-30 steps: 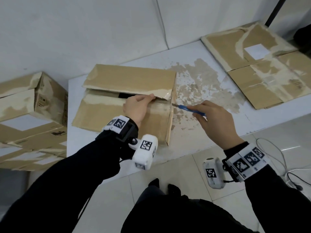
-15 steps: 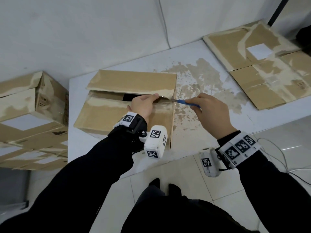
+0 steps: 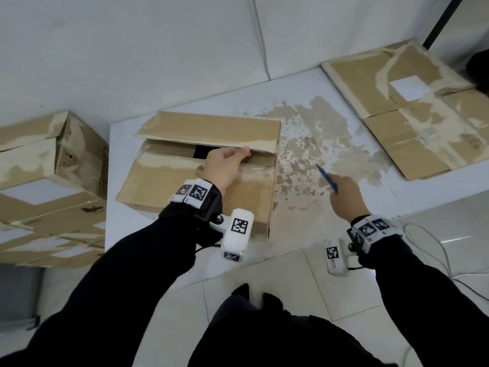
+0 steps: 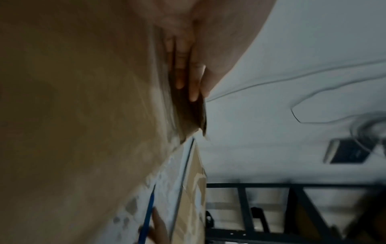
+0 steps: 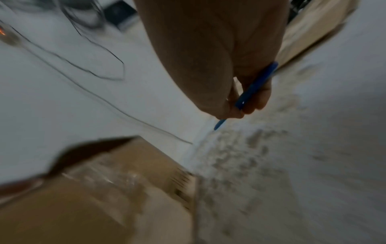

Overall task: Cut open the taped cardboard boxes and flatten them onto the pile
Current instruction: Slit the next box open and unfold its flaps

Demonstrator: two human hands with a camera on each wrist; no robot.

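A brown cardboard box (image 3: 185, 186) sits on the white table (image 3: 304, 229), its top seam slit and a dark gap showing between the flaps. My left hand (image 3: 238, 154) rests on the near flap, with straight fingers (image 4: 183, 77) tucked into the gap under the far flap (image 3: 211, 128). My right hand (image 3: 336, 186) grips a blue utility knife (image 3: 326, 178), held over the table to the right of the box, blade pointing away from me. In the right wrist view the knife (image 5: 253, 87) is wrapped in curled fingers. The flattened pile (image 3: 423, 115) lies at the table's far right.
Taped boxes (image 3: 39, 160) stand stacked at the left, beside the table. The tabletop between box and pile is worn, with brown patches (image 3: 312, 144). Cables (image 3: 436, 250) trail over the tiled floor at the right. A white wall runs behind the table.
My right hand drew the knife out of the box's right end and swung it away to the right over the table. The left hand stayed at the slit.
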